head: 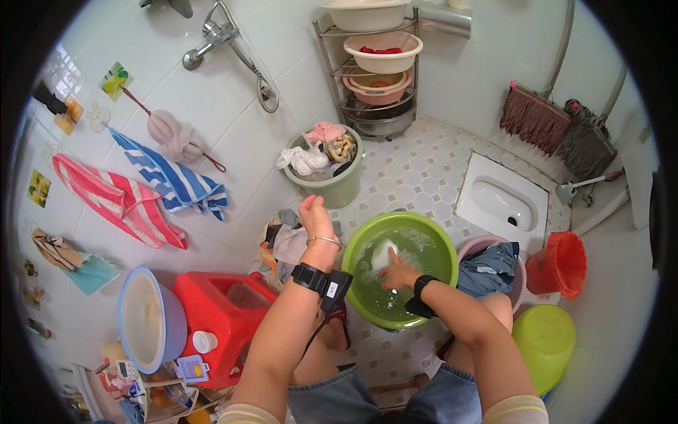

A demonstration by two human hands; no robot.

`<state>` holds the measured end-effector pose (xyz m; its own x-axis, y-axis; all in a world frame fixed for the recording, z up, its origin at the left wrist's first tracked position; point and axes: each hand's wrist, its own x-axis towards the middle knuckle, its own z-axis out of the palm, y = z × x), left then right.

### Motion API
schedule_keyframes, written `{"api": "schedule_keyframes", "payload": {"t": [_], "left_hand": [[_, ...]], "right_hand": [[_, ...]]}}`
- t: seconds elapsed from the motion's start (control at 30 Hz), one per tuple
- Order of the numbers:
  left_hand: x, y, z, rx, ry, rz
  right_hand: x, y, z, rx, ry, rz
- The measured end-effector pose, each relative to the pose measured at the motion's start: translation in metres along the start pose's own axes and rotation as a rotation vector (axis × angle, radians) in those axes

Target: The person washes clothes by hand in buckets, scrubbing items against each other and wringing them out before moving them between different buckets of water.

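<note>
Before me on the tiled floor stands a lime-green basin (347, 265) of water with some foam. In it lies a white item (384, 255), perhaps cloth, partly under the surface. My right hand (398, 271) is over the water with fingers apart, a fingertip against the white item. My left hand (317, 216) is raised outside the basin, near a pale green bucket (333, 195) of wet clothes (312, 159). Its fingers are bent, and the palm side is partly hidden. Below that hand, a pile of clothes (288, 241) rests on the floor.
A pink basin (522, 286) with blue-grey clothing (487, 270) sits right of the water basin. Beyond are a squat toilet (503, 199), a red bin (556, 265) and a rack of basins (339, 79). A red jerrycan (206, 297) and a blue-rimmed basin (153, 318) stand at left.
</note>
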<state>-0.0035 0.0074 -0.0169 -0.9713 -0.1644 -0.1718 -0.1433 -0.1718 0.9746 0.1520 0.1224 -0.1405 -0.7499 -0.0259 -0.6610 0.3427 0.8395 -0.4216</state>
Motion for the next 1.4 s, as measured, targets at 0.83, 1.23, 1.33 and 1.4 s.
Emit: {"api": "schedule_keyframes", "payload": {"t": [0.83, 1.23, 1.33, 1.4], "left_hand": [[-0.084, -0.038, 0.005, 0.462, -0.727, -1.016], [-0.089, -0.099, 0.04, 0.056, -0.811, -0.983], [-0.108, -0.069, 0.052, -0.198, -0.792, -1.032], [-0.089, -0.087, 0.049, -0.243, -0.795, -0.989]], "right_hand": [[-0.106, 0.004, -0.116, 1.668, 0.095, -0.322], [-0.142, -0.011, -0.137, 2.152, 0.205, -0.71], [-0.12, 0.002, -0.126, 1.74, 0.533, -0.499], [-0.107, -0.001, -0.114, 1.232, 0.701, -0.28]]}}
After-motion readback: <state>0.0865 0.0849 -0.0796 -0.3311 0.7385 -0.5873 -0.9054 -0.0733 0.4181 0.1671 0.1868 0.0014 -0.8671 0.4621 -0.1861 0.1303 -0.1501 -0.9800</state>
